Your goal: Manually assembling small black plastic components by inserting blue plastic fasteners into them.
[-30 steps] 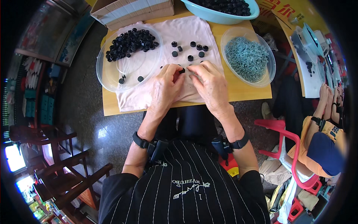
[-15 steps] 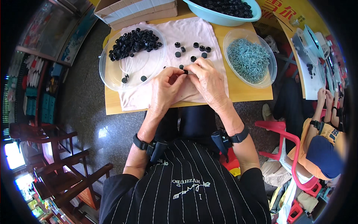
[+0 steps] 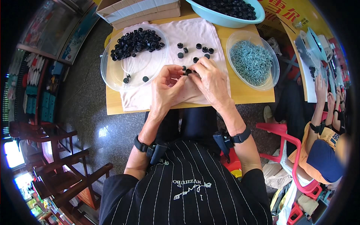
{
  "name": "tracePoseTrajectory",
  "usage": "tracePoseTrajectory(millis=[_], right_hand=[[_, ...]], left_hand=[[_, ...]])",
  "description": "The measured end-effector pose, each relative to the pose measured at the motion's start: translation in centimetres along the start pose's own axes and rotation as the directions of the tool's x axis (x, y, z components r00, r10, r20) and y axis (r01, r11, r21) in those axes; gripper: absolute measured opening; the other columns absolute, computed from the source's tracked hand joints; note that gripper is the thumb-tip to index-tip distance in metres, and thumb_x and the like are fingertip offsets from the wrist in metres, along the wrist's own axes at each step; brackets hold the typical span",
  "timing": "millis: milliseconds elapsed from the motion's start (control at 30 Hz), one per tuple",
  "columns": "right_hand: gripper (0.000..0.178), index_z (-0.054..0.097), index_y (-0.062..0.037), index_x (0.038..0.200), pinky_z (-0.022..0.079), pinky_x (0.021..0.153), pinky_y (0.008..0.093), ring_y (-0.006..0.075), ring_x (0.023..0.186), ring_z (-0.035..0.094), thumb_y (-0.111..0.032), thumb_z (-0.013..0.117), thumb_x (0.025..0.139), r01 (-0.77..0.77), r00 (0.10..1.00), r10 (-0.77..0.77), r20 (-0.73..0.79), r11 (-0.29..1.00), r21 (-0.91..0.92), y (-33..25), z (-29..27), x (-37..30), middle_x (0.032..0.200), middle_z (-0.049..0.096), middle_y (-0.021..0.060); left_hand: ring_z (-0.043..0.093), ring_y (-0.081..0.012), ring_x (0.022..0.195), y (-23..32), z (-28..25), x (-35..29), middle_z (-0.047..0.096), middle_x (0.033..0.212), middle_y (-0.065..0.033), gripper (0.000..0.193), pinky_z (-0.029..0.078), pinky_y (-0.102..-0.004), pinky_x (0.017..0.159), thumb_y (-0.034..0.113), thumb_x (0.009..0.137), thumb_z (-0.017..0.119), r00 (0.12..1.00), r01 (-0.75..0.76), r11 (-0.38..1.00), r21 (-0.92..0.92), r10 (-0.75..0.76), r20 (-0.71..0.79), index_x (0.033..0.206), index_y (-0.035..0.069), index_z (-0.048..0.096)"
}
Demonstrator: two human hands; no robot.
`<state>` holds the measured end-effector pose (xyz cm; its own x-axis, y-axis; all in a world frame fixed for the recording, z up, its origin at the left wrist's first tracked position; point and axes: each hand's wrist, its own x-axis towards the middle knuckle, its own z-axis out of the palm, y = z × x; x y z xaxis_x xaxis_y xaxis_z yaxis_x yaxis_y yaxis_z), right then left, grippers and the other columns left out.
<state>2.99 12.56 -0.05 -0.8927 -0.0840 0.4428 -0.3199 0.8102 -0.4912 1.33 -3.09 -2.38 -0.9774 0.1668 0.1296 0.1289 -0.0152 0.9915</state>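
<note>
Between the thumb and fingertips of my right hand is a small round black cap. My left hand is close beside it, fingers curled and thumb apart from them, the thumb tip near the cap. No object shows plainly in that hand. Another black cap is at the left fingertips, partly covered. Just beyond my hands, several loose black caps lie on a pale pink cloth. A clear round tub at the left holds a heap of black caps.
At the right stands a clear tub of small silvery-blue screws. A light blue basin of black parts and a cardboard box are at the table's far edge. Another person works at a side table, near a red plastic chair.
My left thumb and fingers have spread apart slightly from their pinch by the cap. My right hand stays at the cap. The other person's hand has reached farther over the side table.
</note>
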Motion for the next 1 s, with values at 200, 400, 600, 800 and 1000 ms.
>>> tracePoseTrajectory(millis=[200,400,600,800,1000], right_hand=[[0.015,0.067,-0.0066,0.093,0.049,0.067,0.0307,0.0216,0.077,0.060,-0.009,0.070,0.078,-0.151,0.986,0.165,-0.034,0.954,0.261,-1.1,-1.7,-0.9,0.083,0.061,0.0060],[0.017,0.067,-0.0014,0.098,0.047,0.055,0.0191,0.0038,0.068,0.057,-0.016,0.067,0.088,-0.569,0.810,0.401,0.428,0.359,0.740,-0.6,-3.6,-3.3,0.087,0.069,0.0022],[0.018,0.066,-0.0001,0.099,0.049,0.058,0.0219,0.0070,0.070,0.061,-0.012,0.069,0.086,-0.561,0.802,0.458,0.383,0.356,0.748,-0.2,-3.9,-5.0,0.085,0.069,0.0042],[0.016,0.062,-0.0016,0.091,0.050,0.061,0.0316,0.0203,0.068,0.064,-0.004,0.069,0.077,-0.353,0.926,0.378,-0.004,0.868,0.349,0.2,-4.5,-5.7,0.081,0.064,0.0097],[0.013,0.058,-0.0047,0.084,0.049,0.066,0.0365,0.0252,0.073,0.061,-0.003,0.068,0.075,-0.305,0.948,0.315,-0.029,0.934,0.187,0.6,-3.6,-6.1,0.079,0.058,0.0080]], left_hand=[[0.064,-0.0111,0.082,1.4,0.3,-0.7,0.065,0.093,-0.0066,0.032,0.052,-0.0245,0.073,-0.001,0.081,0.069,0.983,-0.185,0.974,0.131,0.180,0.044,0.111,0.002,0.059],[0.066,-0.0160,0.084,2.7,1.2,-2.2,0.066,0.094,-0.0088,0.032,0.053,-0.0265,0.073,-0.003,0.078,0.071,0.927,-0.374,0.850,0.370,0.336,0.165,0.108,0.002,0.060],[0.065,-0.0165,0.078,3.0,2.5,-2.6,0.064,0.090,-0.0081,0.030,0.052,-0.0266,0.069,-0.001,0.077,0.071,0.906,-0.417,0.842,0.343,0.352,0.236,0.105,0.003,0.061],[0.059,-0.0118,0.064,2.7,1.8,-1.0,0.064,0.084,-0.0061,0.012,0.047,-0.0246,0.059,0.005,0.081,0.069,0.969,-0.241,0.788,0.566,0.163,0.187,0.093,0.002,0.067],[0.063,-0.0207,0.064,2.5,2.5,-0.6,0.062,0.079,-0.0080,0.010,0.049,-0.0306,0.057,0.010,0.080,0.069,0.967,-0.250,0.740,0.624,0.162,0.196,0.088,0.004,0.066]])
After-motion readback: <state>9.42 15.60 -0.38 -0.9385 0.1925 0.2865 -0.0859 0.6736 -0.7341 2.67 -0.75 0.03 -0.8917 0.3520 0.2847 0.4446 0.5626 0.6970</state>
